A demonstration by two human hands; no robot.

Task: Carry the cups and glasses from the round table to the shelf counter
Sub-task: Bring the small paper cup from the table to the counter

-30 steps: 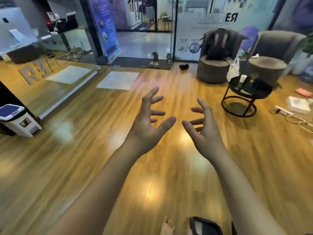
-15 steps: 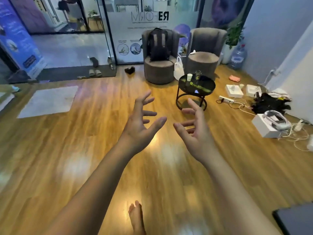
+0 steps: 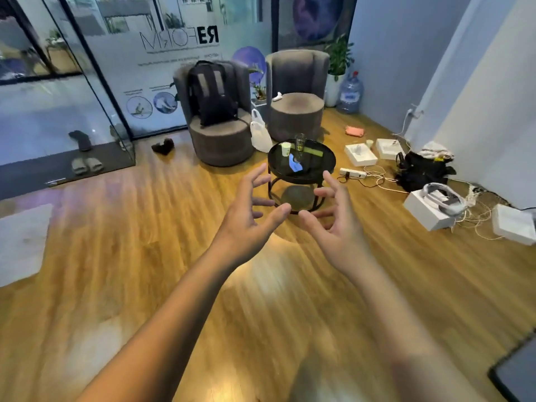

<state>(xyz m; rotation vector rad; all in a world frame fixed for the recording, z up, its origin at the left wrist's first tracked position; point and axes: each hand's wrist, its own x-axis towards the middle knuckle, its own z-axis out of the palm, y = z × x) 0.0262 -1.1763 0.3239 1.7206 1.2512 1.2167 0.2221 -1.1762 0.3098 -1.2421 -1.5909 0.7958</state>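
The view has swung right and moved forward across the wooden floor (image 3: 145,271): the reception desk and white bin seen a second ago are gone, and the round black bench (image 3: 301,162) with its white cup (image 3: 285,148) and glass (image 3: 300,142) now sits larger and central, just beyond the hands. The left hand (image 3: 246,224) and right hand (image 3: 336,227) now overlap the bench's lower frame in view. White boxes (image 3: 432,210), cables and a black bag (image 3: 420,172) have come into sight on the right, and the bare foot has dropped out of the bottom edge.
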